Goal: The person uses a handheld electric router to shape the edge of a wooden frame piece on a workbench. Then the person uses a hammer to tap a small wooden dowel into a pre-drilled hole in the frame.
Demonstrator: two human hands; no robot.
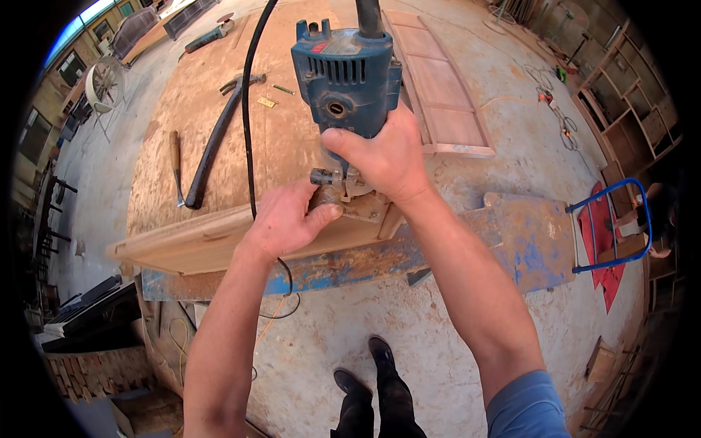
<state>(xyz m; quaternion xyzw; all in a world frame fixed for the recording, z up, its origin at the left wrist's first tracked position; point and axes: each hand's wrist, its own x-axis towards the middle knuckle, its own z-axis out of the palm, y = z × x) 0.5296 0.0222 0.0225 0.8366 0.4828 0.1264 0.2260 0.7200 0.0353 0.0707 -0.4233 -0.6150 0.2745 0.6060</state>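
- Brown board, dusty and worn, tops the bench [208, 80]; a hammer [219, 142] and a chisel [175, 164] lie well apart from the work, where I'd leave them.
- The long wooden piece [197, 247] stands along the bench's near edge, under the person's hands. From here I judge the step to be routing at its right end, so I'd want it firm against rocking; I see no clamp. It looks pale and straight-grained, with a dark slot-like mark in the side facing the camera.
- The router [349, 87] stands roughly upright above that end. To do this well, I'd keep its base flat, feed slowly and evenly, and hold the black cord [249, 109], which hangs close to the left wrist, clear of the cut. Its body is blue, scuffed and vented; the metalwork below is dusty. I can't see the bit or tell whether it's spinning.
- The right hand [387, 159] is wrapped round the router's lower body, thumb across the front; I'd steer and press from there.
- The left hand [286, 219] is half curled at the base, thumb against it; the far fingertips are hidden, so I can't tell whether it truly grips. I'd keep those fingers well off the bit.
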